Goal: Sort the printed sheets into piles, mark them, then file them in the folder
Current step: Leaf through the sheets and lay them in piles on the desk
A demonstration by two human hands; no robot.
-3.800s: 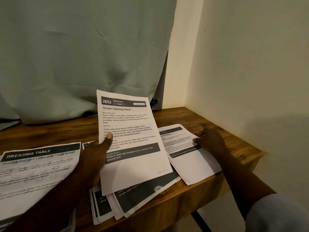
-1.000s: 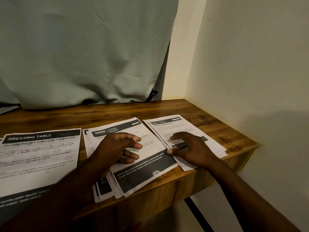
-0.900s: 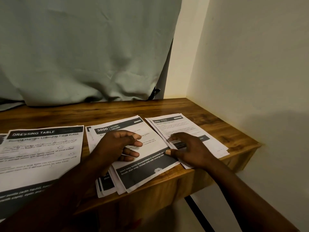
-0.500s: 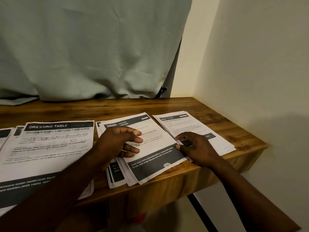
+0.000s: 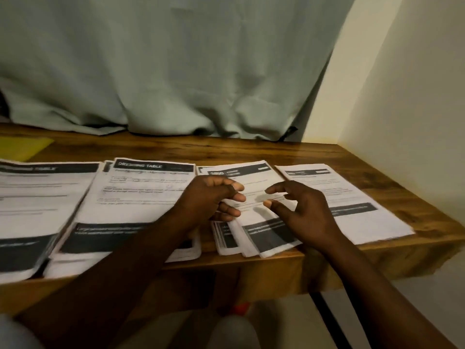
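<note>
Count first: 4 piles of printed sheets, 2 hands, 1 yellow flat thing, 1 curtain.

Both hands are over the third pile [image 5: 254, 177], counting from my left. Left hand [image 5: 206, 197]: fingers loosely curled, lower fingertips on the top sheet, not gripping anything afaict. Right hand [image 5: 304, 215]: half open, thumb and forefinger apart w/ nothing between them, low over the same pile; can't tell if it touches.

That pile is messy, w/ several sheets fanned out at the near edge. The fourth pile [image 5: 352, 210] sits just right of my right hand, squared up. The second pile [image 5: 141, 197], headed DRESSING TABLE, is just left of my left hand w/ my forearm across its corner. The first pile [image 5: 32, 202] is further left, partly out of shot. The yellow thing [image 5: 22, 147], maybe the folder but can't tell, lies far left, beyond the first pile.

The table [image 5: 251, 149] is brown wood, visible grain, bit glossy, w/ a sharp corner right of my hands. Behind it is a grey-green curtain [image 5: 176, 71], its soft folds bunching on the tabletop. Cream wall [image 5: 415, 96] on the right, plain and matte.

Sheets are white rectangles w/ black header bars and a black band low down. Small print is too blurry to read.
</note>
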